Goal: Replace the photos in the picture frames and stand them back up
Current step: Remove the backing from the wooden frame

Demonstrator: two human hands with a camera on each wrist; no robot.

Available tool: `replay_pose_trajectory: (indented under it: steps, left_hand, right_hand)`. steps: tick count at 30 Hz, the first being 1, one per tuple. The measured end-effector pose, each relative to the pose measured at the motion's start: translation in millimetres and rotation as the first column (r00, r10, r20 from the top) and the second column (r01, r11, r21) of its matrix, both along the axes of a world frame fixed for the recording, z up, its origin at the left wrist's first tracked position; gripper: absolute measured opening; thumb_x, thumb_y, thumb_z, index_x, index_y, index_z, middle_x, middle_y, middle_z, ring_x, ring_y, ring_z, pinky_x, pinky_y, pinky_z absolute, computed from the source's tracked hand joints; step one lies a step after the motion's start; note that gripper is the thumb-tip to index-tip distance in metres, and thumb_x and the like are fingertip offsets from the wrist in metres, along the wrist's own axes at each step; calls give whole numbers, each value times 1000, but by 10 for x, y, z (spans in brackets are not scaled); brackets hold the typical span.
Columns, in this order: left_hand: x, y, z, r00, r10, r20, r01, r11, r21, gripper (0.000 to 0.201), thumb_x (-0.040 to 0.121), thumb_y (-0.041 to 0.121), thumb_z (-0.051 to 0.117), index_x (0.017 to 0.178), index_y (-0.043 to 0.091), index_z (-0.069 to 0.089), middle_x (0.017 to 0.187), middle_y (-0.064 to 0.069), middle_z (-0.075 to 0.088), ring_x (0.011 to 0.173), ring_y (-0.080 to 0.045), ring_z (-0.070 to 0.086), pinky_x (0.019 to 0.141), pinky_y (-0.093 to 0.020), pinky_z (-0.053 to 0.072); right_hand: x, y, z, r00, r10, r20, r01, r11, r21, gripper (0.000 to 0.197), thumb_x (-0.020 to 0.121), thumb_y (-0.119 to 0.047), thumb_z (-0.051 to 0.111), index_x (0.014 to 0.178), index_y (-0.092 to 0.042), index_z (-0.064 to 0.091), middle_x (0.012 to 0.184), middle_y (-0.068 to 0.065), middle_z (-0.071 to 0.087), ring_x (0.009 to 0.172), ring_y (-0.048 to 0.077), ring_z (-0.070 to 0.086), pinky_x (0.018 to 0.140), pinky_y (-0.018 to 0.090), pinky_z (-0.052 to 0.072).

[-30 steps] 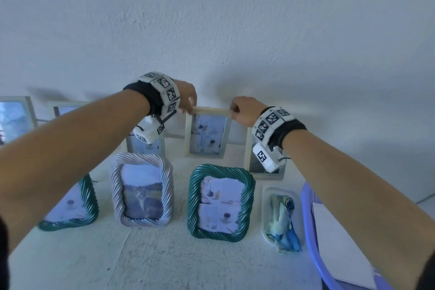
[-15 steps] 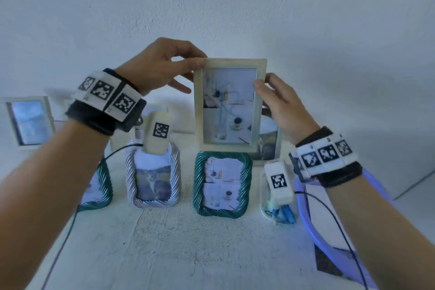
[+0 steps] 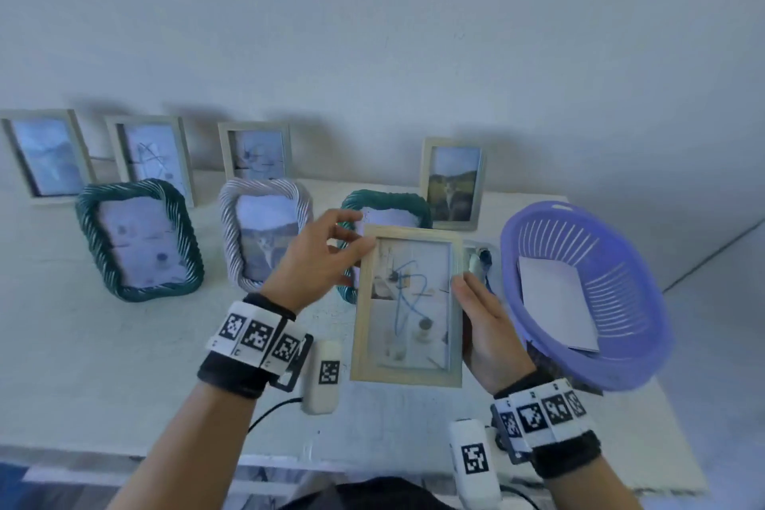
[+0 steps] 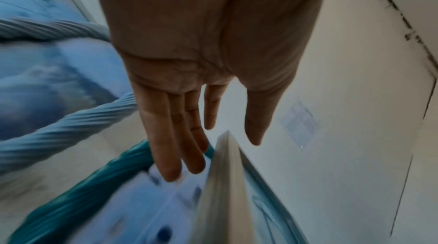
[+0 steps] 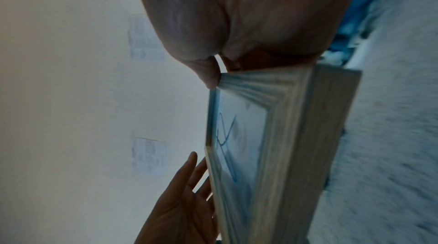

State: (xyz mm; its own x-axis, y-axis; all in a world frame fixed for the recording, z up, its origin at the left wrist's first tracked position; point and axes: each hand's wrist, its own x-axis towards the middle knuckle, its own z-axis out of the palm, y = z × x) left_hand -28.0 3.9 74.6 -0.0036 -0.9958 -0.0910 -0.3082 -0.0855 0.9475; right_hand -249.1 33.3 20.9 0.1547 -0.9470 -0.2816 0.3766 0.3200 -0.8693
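Note:
I hold a pale wooden frame upright over the table's middle, its photo with a blue scribble facing me. My right hand grips its right edge, thumb on the front and fingers behind. My left hand is by the frame's top-left corner with straight, spread fingers. In the left wrist view the frame's corner sits between thumb and fingers without a clear grip. The right wrist view shows the frame edge-on under my thumb.
Three wooden frames stand at the back left, and one with a cat photo at the back right. Rope frames, teal, white and teal, stand in front. A purple basket holding paper is right.
The frame was lifted off the back row, then came down and toward me. My left hand has let go of its top-left corner and opened. The right hand keeps its grip.

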Motion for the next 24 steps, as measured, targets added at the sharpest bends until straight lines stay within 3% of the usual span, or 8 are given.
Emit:
replay_pose_trajectory:
  steps: [2,5,8,10,15,18,21,24]
  left_hand:
    - [-79,207,-191,999,-17,33,16,999,34,60,82,41,70,135,29,44,111,4,63,88,-12,68,72,-38,61]
    - [-227,464,-382,992,-70,105,62,995,76,97,67,59,73,148,39,23,121,16,57,104,-4,60,88,-30,52]
    - [-370,580,-503,986,-79,150,60,991,123,122,59,65,75,155,33,5,146,7,43,131,-11,45,104,-27,37]
    - [-457,625,-551,986,-95,140,74,987,146,127,58,67,74,155,32,-1,156,6,30,141,-11,32,106,-24,28]
    - [-558,692,-633,995,-86,48,77,983,165,125,58,69,75,154,36,3,158,5,25,143,-12,27,113,-33,29]
    - [-508,725,-663,994,-68,-85,82,983,166,114,58,71,78,149,45,14,148,5,41,135,-8,40,107,-31,35]
    - [-445,776,-720,963,-53,-264,99,982,163,99,58,72,75,141,50,27,138,4,55,127,-9,52,109,-45,40]
    - [-374,837,-708,919,-7,-394,77,984,162,81,61,61,70,133,39,42,119,3,68,109,-13,65,96,-38,50]
  right_hand:
    - [-3,103,-88,1000,-12,-4,12,1000,26,19,100,-24,45,96,-7,52,90,-5,73,79,12,68,74,37,53]
    - [31,230,-157,999,-34,-7,34,999,24,20,99,-25,47,106,-9,57,103,4,72,93,20,68,86,44,52]
    - [67,302,-197,1000,-3,21,2,1000,26,35,100,-31,45,119,-5,56,118,14,67,111,33,62,97,51,48]
    - [87,335,-216,997,79,9,-79,996,43,47,99,-44,43,132,-12,54,127,17,62,119,37,57,101,54,44]
    - [176,376,-242,986,165,21,-167,976,141,49,94,-58,39,129,-28,59,127,7,64,114,22,63,96,42,48]
    - [168,384,-260,987,157,-22,-151,975,163,51,91,-60,40,111,-20,66,105,14,70,89,29,63,80,42,49]
    - [149,374,-266,993,107,-44,-99,982,162,52,91,-57,44,106,-10,58,80,10,68,61,22,55,60,34,43]
    - [104,392,-312,995,44,-91,-32,991,133,54,81,-62,49,98,-11,59,78,10,65,63,20,54,61,31,42]
